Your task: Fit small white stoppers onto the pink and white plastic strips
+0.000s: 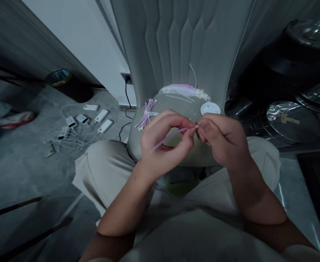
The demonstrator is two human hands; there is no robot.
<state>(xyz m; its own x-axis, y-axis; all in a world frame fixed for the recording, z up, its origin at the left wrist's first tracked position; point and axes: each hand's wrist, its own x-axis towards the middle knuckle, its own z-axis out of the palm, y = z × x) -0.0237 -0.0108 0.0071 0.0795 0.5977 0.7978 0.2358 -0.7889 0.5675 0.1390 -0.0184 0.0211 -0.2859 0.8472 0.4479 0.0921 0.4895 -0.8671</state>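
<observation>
Over the chair seat, my left hand (167,140) pinches a thin pink stick (167,138) close to one end between thumb and fingertips. The rest of the stick slants back across the palm. Fingertips of my right hand (217,136) are closed around that same end, where a small white bit shows; what else they hold is hidden. Beyond my hands, a pile of thin white and pink sticks (180,90) lies on the seat, with small white pieces (203,95) at its right end. A crossed bundle of pink and white sticks (148,112) rests at the left.
A round white lid (210,108) lies on the grey padded chair (182,40). Left on the floor are several white power banks (105,126) with tangled cables (74,140) and a dark bin (70,85). Shiny dark containers (282,112) stand at right.
</observation>
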